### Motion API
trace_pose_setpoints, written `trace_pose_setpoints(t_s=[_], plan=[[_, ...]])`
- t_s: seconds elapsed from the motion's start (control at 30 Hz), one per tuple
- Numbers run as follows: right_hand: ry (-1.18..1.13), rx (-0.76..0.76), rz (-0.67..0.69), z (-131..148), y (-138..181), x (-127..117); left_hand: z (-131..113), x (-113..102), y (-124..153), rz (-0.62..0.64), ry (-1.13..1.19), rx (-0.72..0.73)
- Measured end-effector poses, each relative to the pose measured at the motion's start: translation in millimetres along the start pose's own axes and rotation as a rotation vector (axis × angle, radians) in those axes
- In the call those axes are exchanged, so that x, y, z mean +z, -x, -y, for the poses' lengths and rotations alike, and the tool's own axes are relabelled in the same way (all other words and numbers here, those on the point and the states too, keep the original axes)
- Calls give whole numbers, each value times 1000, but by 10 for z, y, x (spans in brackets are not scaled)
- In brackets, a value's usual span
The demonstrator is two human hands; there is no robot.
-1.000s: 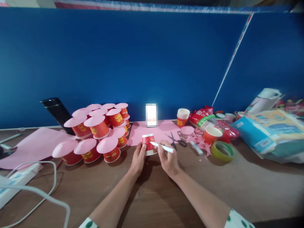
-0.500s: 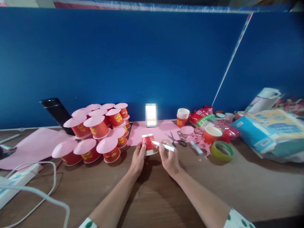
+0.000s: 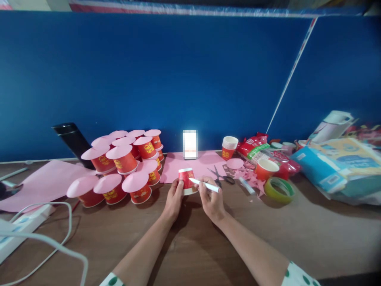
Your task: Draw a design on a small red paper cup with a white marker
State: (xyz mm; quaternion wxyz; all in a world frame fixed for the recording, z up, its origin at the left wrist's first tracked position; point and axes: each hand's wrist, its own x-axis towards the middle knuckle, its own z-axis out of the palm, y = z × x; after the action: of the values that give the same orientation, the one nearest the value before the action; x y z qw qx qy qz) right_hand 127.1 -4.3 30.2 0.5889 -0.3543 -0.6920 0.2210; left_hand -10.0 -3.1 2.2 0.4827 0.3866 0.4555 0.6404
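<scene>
Little has moved over the last half second except the white pen [image 3: 206, 185], whose tip has slid slightly leftward over the red paper cup [image 3: 184, 178].

That cup sits in the left hand [image 3: 174, 199], thumb along its near left side; this grip is closed around the cup, held up just above the bench [image 3: 321, 238]. The right hand [image 3: 212, 203] pinches the pen, its tip at the cup's printed side. Whether the lower fingers of that hand also brace the cup is hard to tell, as they overlap its right edge.

To the left, the pink-topped cups [image 3: 122, 165] stand in a close cluster near the left hand. Beyond the cup lies pink paper [image 3: 175, 163]; just past the right hand lie the open scissors [image 3: 219, 175], then pink scraps [image 3: 253, 180] and a tape roll [image 3: 272, 195]. Bare bench spreads between and beside the forearms, widest on the right, as far as the front edge at lower right.

The held cup is upside down and tilted, its narrow, white-banded end pointing away and its wider white rim nearest the person; gold-toned print shows on the red.
</scene>
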Motion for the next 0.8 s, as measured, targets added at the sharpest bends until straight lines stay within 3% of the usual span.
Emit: trace_pose_setpoints(t_s=[0.57, 0.8], plan=[[-19, 39, -31, -5, -23, -14, 31, -12, -15, 50, 65, -20], [18, -14, -9, 54, 0, -1, 10, -1, -4, 22, 94, -42]])
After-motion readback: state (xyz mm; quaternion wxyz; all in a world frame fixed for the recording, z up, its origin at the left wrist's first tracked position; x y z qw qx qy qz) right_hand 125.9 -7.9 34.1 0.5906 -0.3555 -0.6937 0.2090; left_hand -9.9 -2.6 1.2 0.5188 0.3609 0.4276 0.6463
